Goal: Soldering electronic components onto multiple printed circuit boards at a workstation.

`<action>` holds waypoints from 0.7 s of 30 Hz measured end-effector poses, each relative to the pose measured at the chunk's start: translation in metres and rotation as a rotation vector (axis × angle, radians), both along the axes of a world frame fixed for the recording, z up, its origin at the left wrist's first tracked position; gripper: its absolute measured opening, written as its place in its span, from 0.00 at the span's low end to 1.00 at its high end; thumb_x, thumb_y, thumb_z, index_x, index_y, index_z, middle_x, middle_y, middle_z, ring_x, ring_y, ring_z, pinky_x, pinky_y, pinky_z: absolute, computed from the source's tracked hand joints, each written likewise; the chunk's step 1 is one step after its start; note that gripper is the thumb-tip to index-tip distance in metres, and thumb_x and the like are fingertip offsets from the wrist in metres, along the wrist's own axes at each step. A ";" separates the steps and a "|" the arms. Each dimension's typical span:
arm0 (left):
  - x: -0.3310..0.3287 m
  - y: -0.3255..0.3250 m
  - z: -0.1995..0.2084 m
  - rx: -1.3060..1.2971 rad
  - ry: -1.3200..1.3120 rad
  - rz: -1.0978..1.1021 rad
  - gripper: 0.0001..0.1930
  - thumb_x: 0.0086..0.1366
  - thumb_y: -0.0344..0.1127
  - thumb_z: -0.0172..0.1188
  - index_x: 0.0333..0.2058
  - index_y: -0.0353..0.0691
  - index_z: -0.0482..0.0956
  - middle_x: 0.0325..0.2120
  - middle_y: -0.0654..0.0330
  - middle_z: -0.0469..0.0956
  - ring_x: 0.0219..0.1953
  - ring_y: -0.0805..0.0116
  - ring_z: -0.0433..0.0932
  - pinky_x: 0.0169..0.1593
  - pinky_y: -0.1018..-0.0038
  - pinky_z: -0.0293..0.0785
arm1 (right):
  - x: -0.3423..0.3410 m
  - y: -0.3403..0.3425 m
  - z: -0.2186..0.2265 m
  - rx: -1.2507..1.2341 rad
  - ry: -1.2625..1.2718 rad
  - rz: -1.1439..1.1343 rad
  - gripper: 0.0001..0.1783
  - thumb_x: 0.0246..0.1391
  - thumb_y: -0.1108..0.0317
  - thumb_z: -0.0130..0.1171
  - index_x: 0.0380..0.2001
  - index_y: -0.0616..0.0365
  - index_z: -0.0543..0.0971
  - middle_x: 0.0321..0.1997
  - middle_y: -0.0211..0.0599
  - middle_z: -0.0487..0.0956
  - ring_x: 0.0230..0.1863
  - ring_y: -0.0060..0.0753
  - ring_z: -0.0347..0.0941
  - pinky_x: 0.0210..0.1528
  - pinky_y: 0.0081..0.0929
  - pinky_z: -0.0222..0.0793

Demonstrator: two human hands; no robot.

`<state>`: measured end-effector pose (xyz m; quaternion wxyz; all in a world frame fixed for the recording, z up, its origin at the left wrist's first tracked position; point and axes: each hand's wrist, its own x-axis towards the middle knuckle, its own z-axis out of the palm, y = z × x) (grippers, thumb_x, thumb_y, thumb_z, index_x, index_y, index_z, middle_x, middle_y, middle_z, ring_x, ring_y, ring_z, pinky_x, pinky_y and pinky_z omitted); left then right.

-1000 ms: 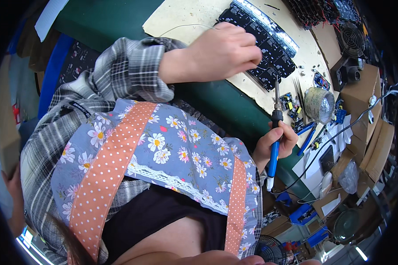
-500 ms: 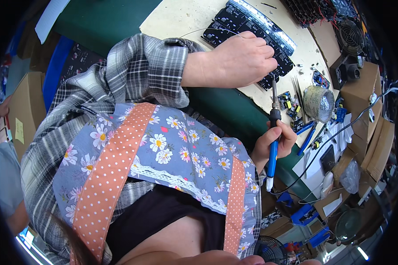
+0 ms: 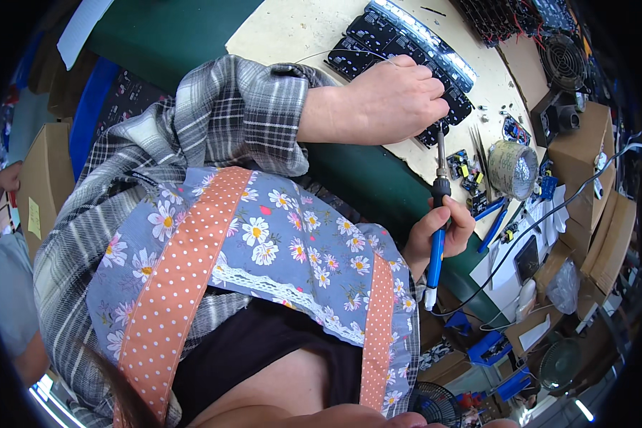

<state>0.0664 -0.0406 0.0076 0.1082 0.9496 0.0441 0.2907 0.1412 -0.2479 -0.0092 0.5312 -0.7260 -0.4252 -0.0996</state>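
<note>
My left hand (image 3: 385,103) bends over the black circuit board panel (image 3: 381,36), its fingers curled together round the solder wire (image 3: 321,54); the pinch itself is hidden under my knuckles, but the wire trails back across the panel's left end, which I take to be so that the slack stays clear of the tip. My right hand (image 3: 426,235) is clamped on the blue soldering iron (image 3: 436,260) in a pen grip, fingers on the dark collar and handle rather than the metal shaft, probably because that part runs hot; the shaft points up at the panel's near right corner, though I cannot tell whether the tip touches. The panel lies slanted on a pale sheet (image 3: 271,36) over the green worktop (image 3: 171,36), likely so both hands reach that corner from opposite sides. Just right of the panel lie the tweezers (image 3: 482,153) and a wrapped roll (image 3: 513,170), close enough, I'd say, to pick up easily. Compared with a second ago, my left hand sits further right along the panel, uncovering more of its left end, and the short stretch of wire that showed near the tip is now out of sight; the iron has shifted only slightly left
</note>
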 end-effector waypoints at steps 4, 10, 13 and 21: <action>0.002 -0.001 0.002 0.002 -0.021 0.007 0.06 0.51 0.35 0.60 0.23 0.44 0.71 0.22 0.66 0.67 0.29 0.71 0.70 0.36 0.74 0.65 | -0.001 0.001 0.003 -0.004 -0.005 0.002 0.07 0.49 0.64 0.57 0.28 0.56 0.74 0.23 0.35 0.74 0.22 0.33 0.70 0.25 0.24 0.64; 0.000 -0.002 0.000 0.016 -0.013 0.011 0.06 0.51 0.35 0.59 0.22 0.45 0.71 0.22 0.66 0.67 0.29 0.70 0.70 0.36 0.74 0.65 | 0.000 0.000 0.003 -0.019 -0.025 0.010 0.06 0.48 0.66 0.56 0.27 0.56 0.74 0.21 0.35 0.74 0.21 0.34 0.70 0.25 0.25 0.64; -0.014 0.004 0.004 -0.011 -0.040 0.019 0.06 0.50 0.35 0.60 0.23 0.45 0.71 0.22 0.66 0.67 0.29 0.70 0.70 0.36 0.74 0.65 | 0.000 -0.002 0.004 -0.008 -0.051 0.016 0.06 0.48 0.65 0.56 0.26 0.56 0.74 0.19 0.35 0.73 0.21 0.34 0.69 0.25 0.25 0.63; -0.053 0.033 0.003 -0.211 -0.145 0.051 0.09 0.52 0.33 0.62 0.29 0.41 0.71 0.24 0.61 0.69 0.29 0.63 0.70 0.35 0.71 0.67 | 0.002 0.001 0.002 0.049 -0.032 0.003 0.07 0.49 0.65 0.54 0.28 0.57 0.74 0.19 0.35 0.73 0.20 0.32 0.67 0.24 0.24 0.61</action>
